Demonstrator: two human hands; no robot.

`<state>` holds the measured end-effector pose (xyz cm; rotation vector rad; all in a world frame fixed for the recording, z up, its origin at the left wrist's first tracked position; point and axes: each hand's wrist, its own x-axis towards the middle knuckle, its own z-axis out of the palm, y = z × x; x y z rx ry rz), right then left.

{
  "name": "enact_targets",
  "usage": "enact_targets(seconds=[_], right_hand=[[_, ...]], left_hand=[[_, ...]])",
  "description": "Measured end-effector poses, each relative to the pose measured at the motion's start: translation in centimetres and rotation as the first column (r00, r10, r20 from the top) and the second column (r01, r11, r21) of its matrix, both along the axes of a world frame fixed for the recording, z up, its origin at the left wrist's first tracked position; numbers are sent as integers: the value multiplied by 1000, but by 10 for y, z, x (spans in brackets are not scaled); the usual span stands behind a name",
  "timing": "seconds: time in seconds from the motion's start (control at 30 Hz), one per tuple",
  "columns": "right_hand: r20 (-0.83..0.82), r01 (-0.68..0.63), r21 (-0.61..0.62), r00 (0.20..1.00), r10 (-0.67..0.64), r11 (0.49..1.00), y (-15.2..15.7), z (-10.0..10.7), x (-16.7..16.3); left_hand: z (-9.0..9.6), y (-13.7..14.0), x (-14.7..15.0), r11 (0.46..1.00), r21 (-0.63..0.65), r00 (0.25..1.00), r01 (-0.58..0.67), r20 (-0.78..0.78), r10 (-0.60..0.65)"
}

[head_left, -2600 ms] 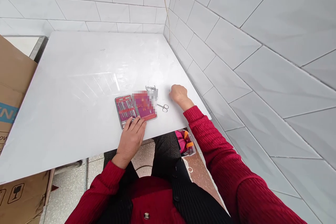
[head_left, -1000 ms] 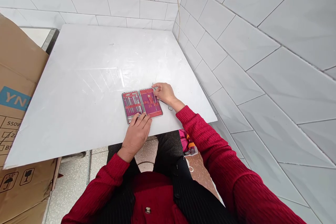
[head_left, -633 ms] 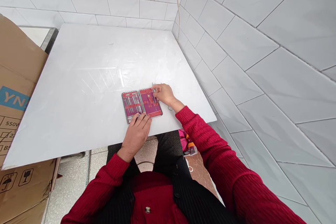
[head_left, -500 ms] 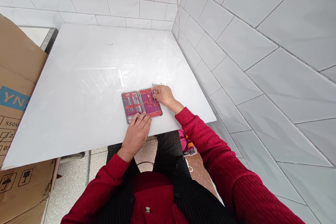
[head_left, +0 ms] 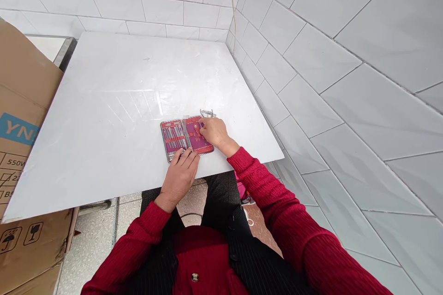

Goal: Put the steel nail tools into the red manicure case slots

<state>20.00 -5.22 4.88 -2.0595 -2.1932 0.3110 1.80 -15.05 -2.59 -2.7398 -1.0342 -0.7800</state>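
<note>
A manicure case (head_left: 202, 150) lies unfolded on the white table, red and purple inside. Its left half holds several slim metal tools (head_left: 178, 136) under a red strap; the right half has red loops and a snap tab. My left hand (head_left: 183, 170) lies over the near edge of the case, fingers stretched and resting on it around the fold. Over the right half, my right hand (head_left: 216, 133) has its fingertips pinched together at the loops; whatever they hold is hidden. Silver metal tools (head_left: 207, 113) lie on the table just beyond that hand.
The white table (head_left: 114, 64) has its near edge just before my legs. A tiled wall (head_left: 328, 78) runs close along the right, another along the back. Cardboard boxes (head_left: 24, 87) stand at the left. A thin cable (head_left: 234, 4) hangs in the corner.
My right hand has shifted slightly left and down over the case's right half, so more of the silver tools beyond it shows. My left hand has stayed in place.
</note>
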Motion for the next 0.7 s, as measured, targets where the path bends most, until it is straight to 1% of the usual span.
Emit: enact_targets(seconds=[0.23,0.43,0.5,0.6,0.7], right_hand=[[89,22,42,996,-26,999,-8,-7,-7],[56,36,85,998,-41,996,-15,-13,-10],[2,50,112,999,-51,992,-15,-15,-7],[-160,90,173,985,-62,981,-16,-19,8],[-340,217,207,930,-138,954,-16,-28,35]], left_hand=[[3,0,0,1000,15,1000,-4,-23,5],[2,1,0,1000,14,1000,4,7,-4],[3,2,0,1000,15,1000,7,7,-7],[4,3,-1,1000,11,1000,6,-5,-6],[5,3,-1,1000,20,1000,6,-19,-6]])
